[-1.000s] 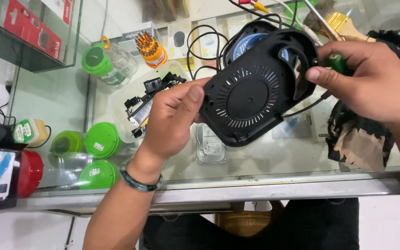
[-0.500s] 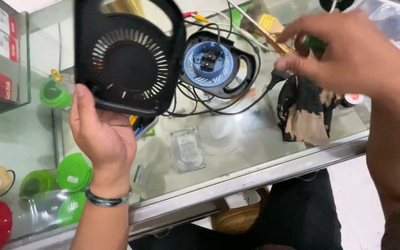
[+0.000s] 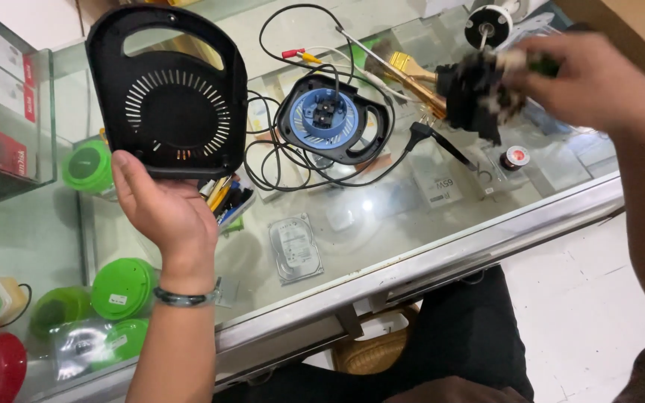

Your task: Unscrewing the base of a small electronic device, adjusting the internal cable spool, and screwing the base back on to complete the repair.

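We see the glass counter (image 3: 442, 246) under everything. Our left hand (image 3: 164, 213) grips the black vented cover (image 3: 167, 93) upright by its lower edge. Our right hand (image 3: 599, 82) is closed around a blurred dark cloth (image 3: 475, 93) above the paintbrush (image 3: 404, 75).

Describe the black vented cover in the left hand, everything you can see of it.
The black vented cover looks like moulded plastic: a rounded shell with a handle slot along its top and a ring of radial vent slits round a solid centre. The left hand holds it upright by its lower edge, above the glass counter, apart from the blue-cored base.
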